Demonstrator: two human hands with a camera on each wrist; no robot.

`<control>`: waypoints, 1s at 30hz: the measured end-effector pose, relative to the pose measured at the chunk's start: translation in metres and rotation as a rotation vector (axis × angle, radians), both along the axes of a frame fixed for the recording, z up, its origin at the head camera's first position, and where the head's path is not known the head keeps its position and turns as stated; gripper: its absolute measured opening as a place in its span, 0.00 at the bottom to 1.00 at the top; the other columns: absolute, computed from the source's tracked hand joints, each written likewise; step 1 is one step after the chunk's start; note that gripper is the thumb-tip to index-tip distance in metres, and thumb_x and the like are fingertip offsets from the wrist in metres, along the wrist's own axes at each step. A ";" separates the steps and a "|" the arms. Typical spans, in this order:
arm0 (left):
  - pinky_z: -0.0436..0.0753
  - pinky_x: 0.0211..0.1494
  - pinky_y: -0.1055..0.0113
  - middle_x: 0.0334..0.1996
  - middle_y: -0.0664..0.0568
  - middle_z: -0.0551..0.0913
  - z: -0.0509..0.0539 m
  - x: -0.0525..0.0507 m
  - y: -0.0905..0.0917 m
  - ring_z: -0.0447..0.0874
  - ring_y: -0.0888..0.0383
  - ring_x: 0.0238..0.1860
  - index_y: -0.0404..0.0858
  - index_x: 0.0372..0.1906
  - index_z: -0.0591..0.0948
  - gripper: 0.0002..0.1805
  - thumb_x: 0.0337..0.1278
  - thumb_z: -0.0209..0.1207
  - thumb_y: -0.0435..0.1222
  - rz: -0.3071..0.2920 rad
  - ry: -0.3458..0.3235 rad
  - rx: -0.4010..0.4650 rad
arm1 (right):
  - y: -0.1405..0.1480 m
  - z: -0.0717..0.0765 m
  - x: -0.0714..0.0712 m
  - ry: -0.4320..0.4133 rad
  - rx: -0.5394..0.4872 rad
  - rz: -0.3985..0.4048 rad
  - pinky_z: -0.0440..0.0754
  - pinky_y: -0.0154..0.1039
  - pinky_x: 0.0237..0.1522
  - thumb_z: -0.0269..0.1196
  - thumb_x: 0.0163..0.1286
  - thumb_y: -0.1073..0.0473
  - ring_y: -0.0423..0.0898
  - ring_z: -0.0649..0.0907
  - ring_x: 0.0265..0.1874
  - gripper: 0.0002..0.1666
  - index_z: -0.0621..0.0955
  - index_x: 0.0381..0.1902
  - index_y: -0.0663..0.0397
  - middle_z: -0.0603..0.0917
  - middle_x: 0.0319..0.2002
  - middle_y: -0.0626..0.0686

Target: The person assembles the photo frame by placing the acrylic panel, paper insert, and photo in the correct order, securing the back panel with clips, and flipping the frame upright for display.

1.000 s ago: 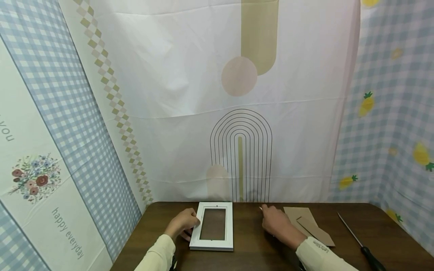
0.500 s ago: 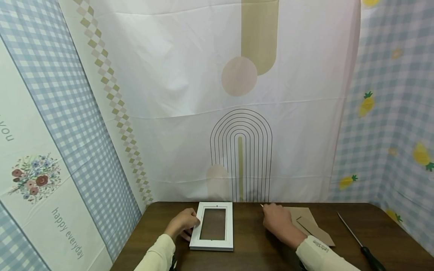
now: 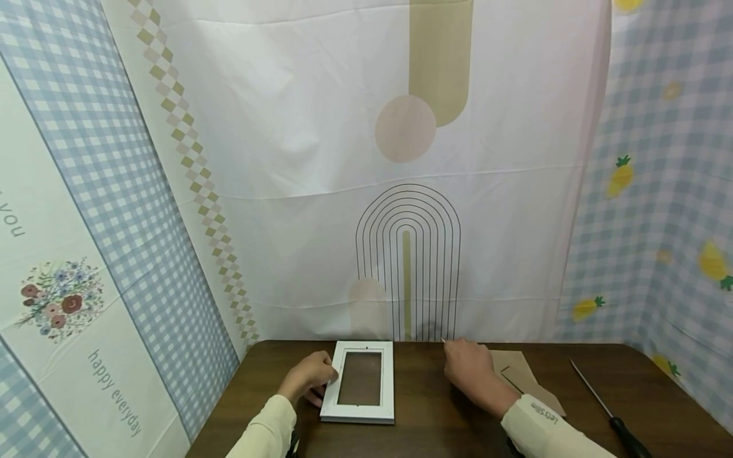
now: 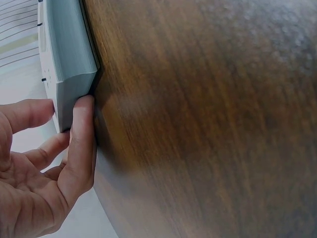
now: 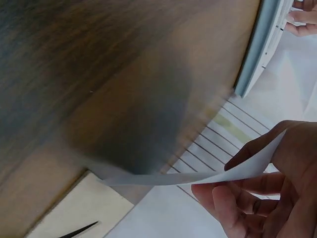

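Note:
A white picture frame [image 3: 387, 385] lies flat on the wooden table, left of centre, with a dark opening in its middle. My left hand [image 3: 312, 375] grips its left edge. In the left wrist view the thumb is on one face of the frame [image 4: 74, 54] and fingers are on its side and underneath. To the right, my right hand [image 3: 472, 369] is raised over the table. The right wrist view shows it pinching a thin, curved white sheet of paper [image 5: 247, 167] between thumb and fingers. In the head view the hand hides nearly all of that sheet.
Behind the right hand lies a brown cardboard backing board [image 3: 513, 361] with a stand flap. A screwdriver [image 3: 627, 437] with a black handle lies at the far right. The wooden table [image 3: 424, 439] ends at a patterned cloth backdrop [image 3: 309, 254].
My right hand has risen slightly and moved a little toward the backdrop, with the sheet of paper still pinched. My left hand and the picture frame have stayed in place.

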State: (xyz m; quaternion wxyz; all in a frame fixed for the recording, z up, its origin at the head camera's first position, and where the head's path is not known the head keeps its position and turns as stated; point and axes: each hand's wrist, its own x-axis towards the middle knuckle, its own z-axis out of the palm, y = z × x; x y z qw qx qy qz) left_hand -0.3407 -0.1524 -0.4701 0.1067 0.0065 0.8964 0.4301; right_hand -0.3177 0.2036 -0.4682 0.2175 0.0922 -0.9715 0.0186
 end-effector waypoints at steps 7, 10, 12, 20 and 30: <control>0.93 0.29 0.53 0.37 0.39 0.80 0.000 -0.002 0.001 0.85 0.44 0.33 0.35 0.46 0.78 0.06 0.67 0.60 0.29 0.009 -0.012 0.000 | -0.006 0.013 0.001 -0.001 -0.083 0.029 0.83 0.54 0.18 0.65 0.61 0.70 0.51 0.83 0.18 0.16 0.74 0.19 0.51 0.80 0.19 0.53; 0.93 0.29 0.53 0.36 0.40 0.80 0.000 -0.003 0.001 0.85 0.45 0.33 0.35 0.46 0.78 0.06 0.66 0.60 0.29 0.010 -0.017 0.000 | -0.008 0.017 0.002 -0.017 -0.107 0.031 0.83 0.53 0.18 0.64 0.62 0.72 0.49 0.81 0.18 0.18 0.73 0.18 0.51 0.79 0.19 0.53; 0.92 0.29 0.53 0.36 0.40 0.80 0.000 -0.003 0.001 0.85 0.44 0.33 0.35 0.46 0.78 0.06 0.66 0.59 0.29 0.011 -0.018 -0.003 | -0.010 0.018 0.002 -0.025 -0.126 0.030 0.82 0.52 0.17 0.64 0.62 0.72 0.47 0.79 0.18 0.19 0.71 0.18 0.50 0.78 0.19 0.53; 0.93 0.29 0.53 0.35 0.40 0.80 0.000 -0.002 0.001 0.85 0.44 0.33 0.35 0.46 0.78 0.06 0.67 0.58 0.29 0.008 -0.016 -0.004 | -0.013 0.018 0.002 -0.011 -0.196 0.039 0.77 0.48 0.16 0.64 0.60 0.74 0.45 0.73 0.18 0.18 0.71 0.19 0.51 0.77 0.19 0.53; 0.92 0.28 0.53 0.35 0.40 0.80 0.002 -0.002 0.002 0.86 0.45 0.32 0.35 0.45 0.78 0.06 0.65 0.58 0.28 0.010 -0.012 0.002 | -0.015 0.024 0.002 -0.003 -0.245 0.070 0.76 0.45 0.17 0.65 0.60 0.73 0.44 0.72 0.19 0.14 0.74 0.22 0.54 0.77 0.19 0.53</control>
